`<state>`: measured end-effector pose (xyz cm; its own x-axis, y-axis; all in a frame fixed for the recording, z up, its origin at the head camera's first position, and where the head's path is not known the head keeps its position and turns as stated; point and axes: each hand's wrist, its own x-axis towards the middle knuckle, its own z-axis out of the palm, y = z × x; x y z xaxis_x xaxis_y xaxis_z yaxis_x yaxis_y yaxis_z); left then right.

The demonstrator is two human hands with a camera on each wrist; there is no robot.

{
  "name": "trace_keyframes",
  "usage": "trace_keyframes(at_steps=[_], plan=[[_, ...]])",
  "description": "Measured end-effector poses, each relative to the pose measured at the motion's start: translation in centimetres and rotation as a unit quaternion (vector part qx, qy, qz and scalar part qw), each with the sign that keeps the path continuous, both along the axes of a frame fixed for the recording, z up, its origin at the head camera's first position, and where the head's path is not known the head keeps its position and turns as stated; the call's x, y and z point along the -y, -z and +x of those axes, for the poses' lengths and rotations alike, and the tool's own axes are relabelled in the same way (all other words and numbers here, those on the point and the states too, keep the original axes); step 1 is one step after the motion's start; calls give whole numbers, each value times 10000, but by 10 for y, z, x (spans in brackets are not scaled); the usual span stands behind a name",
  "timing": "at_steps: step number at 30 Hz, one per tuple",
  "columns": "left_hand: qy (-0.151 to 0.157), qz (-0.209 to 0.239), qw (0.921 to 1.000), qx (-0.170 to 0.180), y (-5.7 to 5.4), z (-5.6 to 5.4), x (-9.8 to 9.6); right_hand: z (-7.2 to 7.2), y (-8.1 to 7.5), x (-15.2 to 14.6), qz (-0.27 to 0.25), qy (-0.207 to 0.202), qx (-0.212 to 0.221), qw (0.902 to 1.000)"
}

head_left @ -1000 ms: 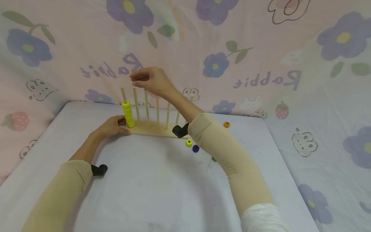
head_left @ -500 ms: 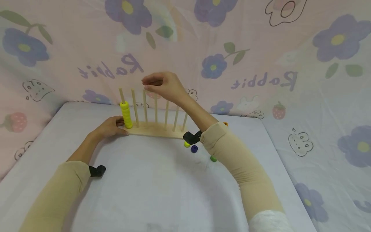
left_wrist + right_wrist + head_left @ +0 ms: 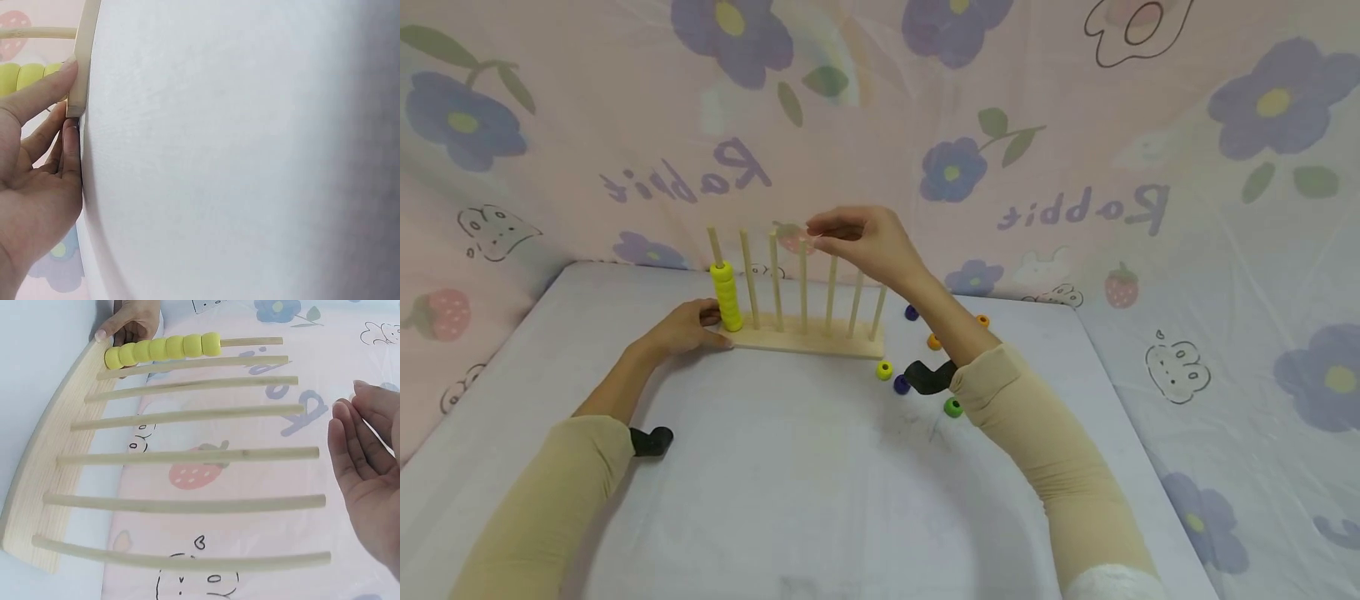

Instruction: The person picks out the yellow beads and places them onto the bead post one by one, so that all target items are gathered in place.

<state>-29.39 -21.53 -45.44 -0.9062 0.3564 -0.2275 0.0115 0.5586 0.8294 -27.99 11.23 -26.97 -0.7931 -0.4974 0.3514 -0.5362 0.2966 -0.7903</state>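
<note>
A wooden stand with a row of upright pegs has a flat base [image 3: 805, 342]. A stack of yellow beads [image 3: 726, 297] fills most of the leftmost peg; the other pegs are bare. My left hand [image 3: 688, 327] grips the left end of the base. In the left wrist view its thumb [image 3: 53, 84] lies on the base and the other fingers bend around the end. My right hand [image 3: 871, 246] hovers near the tops of the middle pegs, its fingers loosely bent and nothing between them, as the right wrist view also shows.
To the right of the stand lie loose beads: a yellow one [image 3: 884, 370], a green one [image 3: 953, 407], dark blue ones [image 3: 912, 312] and orange ones [image 3: 934, 342]. The right forearm passes over that area. A patterned cloth [image 3: 970, 242] rises behind the white table [image 3: 760, 500].
My right hand has moved right and a little down, from above the left pegs toward the middle ones. More loose beads have come into sight. My left hand stays at the base.
</note>
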Motion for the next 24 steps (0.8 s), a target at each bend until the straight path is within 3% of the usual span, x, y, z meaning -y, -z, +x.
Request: trace_keyframes(at_steps=[16, 24], plan=[[-16, -42, 10000, 23, 1, -1, 2, 20, 21, -41, 148, 188, 153, 9996], [-40, -77, 10000, 38, -3, 2, -1, 36, 38, -61, 0, 371, 658, 9971]])
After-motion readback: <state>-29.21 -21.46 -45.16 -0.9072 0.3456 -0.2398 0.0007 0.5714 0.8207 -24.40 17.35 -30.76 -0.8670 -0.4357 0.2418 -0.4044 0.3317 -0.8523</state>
